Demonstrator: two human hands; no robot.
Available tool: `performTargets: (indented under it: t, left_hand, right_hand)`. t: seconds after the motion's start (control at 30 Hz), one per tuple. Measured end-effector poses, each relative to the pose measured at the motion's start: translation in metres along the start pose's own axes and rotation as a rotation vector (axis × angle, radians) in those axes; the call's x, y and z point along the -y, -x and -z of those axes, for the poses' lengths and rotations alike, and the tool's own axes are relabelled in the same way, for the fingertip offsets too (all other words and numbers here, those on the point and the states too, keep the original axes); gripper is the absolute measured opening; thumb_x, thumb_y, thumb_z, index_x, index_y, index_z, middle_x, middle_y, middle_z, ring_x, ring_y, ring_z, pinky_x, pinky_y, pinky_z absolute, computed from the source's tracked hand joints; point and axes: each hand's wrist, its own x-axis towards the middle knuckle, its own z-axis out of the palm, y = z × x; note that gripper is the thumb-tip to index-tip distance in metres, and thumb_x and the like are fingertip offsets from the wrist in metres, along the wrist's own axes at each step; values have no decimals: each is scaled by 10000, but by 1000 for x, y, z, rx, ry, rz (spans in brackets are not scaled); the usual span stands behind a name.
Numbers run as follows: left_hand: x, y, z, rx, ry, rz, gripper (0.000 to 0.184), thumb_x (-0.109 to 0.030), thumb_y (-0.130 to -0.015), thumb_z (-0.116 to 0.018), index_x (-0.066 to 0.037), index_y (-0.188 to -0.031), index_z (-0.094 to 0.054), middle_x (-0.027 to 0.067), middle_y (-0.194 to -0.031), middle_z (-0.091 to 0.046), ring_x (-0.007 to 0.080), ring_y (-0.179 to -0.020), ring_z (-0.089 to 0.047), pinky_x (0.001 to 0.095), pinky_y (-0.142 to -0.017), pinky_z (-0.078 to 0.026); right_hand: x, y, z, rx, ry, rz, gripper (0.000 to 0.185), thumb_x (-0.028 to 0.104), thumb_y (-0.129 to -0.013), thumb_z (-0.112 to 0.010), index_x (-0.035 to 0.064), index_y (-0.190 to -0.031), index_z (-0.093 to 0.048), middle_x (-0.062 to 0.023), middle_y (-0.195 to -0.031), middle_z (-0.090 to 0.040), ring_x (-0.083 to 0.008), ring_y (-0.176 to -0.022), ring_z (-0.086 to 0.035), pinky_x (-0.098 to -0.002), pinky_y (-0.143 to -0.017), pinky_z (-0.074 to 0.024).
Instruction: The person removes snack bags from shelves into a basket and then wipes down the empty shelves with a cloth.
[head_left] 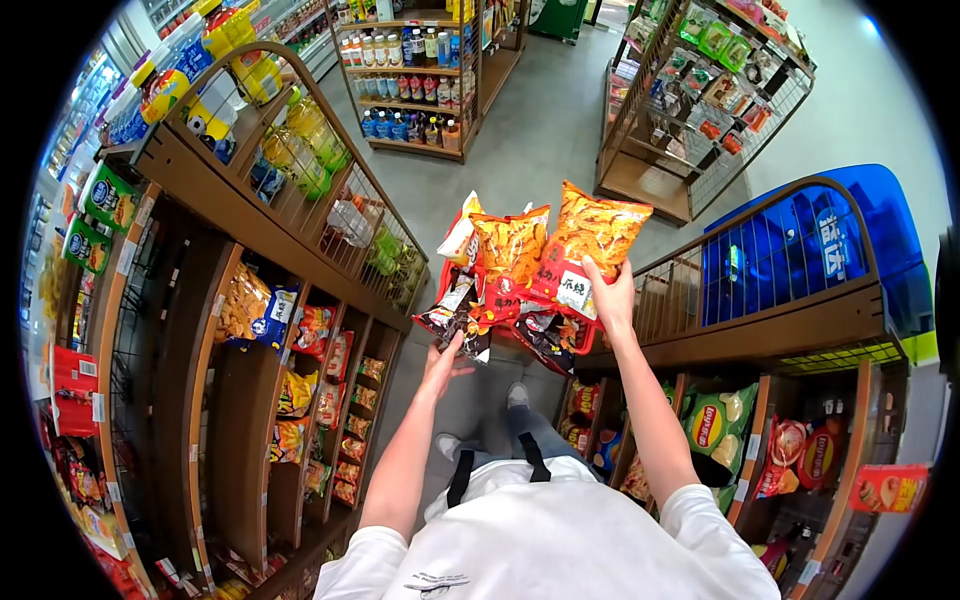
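Observation:
My right hand (pixel 609 298) grips an orange and red bag of snack chips (pixel 597 230) by its right side, thumb across the front. Directly left of it stands a similar orange chip bag (pixel 511 248). A white, red and yellow snack packet (pixel 462 232) leans further left. These sit in or over a red basket (pixel 586 338), mostly hidden by the bags. Black snack bags (pixel 455 308) lie lower in the pile. At the lower left, my left hand (pixel 443 368) has its fingers apart, the upper ones against a black bag's edge.
Snack shelves flank me: a brown rack (pixel 230 400) on the left, another with green chip bags (pixel 718 425) on the right. A blue bin (pixel 800 240) stands behind the right rack. Ahead are a drinks shelf (pixel 408 70) and a wire rack (pixel 715 95) beyond the grey floor (pixel 540 120).

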Motion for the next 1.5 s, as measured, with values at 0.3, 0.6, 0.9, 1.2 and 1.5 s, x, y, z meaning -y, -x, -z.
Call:
performTargets:
  t: [0.3, 0.6, 0.9, 1.2, 1.5]
  left_hand:
    - [26, -3, 7, 127, -20, 72, 838, -519, -853, -660, -25, -1412, -278, 150, -1314, -455, 335, -1132, -513, 532, -820, -547]
    - [1, 4, -9, 188, -112, 76, 769, -507, -861, -655, 4, -1351, -356, 146, -1250, -508, 314, -1087, -544, 502, -784, -570]
    - [-16, -11, -12, 147, -40, 70, 631, -467, -903, -619, -107, -1372, -399, 88, -1225, -587, 215, -1016, -631, 466, -766, -556]
    - [-2, -12, -23, 27, -9, 45, 536, -455, -878, -666, -87, -1243, -528, 80, -1101, -636, 207, -981, -622, 450, -775, -544]
    - [2, 8, -18, 94, 89, 20, 671, -414, -863, -698, -46, -1329, -385, 118, -1223, -553, 258, -1042, -593, 486, -791, -563]
  right_hand:
    - [-54, 32, 76, 125, -277, 42, 591, 157, -744, -789, -24, -1214, -480, -138, -1126, -616, -196, -1013, -602, -338, -914, -474]
    - [-130, 77, 38, -15, -6, 380, 706, 75, -685, -819, -16, -1254, -412, -135, -1191, -525, -207, -1082, -560, -345, -944, -458]
    - [-159, 63, 9, 78, 28, 493, 585, 118, -726, -811, 8, -1218, -514, -169, -1311, -471, -323, -1236, -457, -403, -1033, -362]
    - [-197, 54, -1, 137, 53, 187, 519, 173, -754, -813, -9, -1169, -560, -146, -1163, -604, -278, -1098, -570, -394, -954, -425]
    - [-184, 70, 17, 193, -18, 10, 747, 198, -716, -849, -54, -1276, -423, -182, -1272, -536, -237, -1222, -504, -364, -1050, -379]
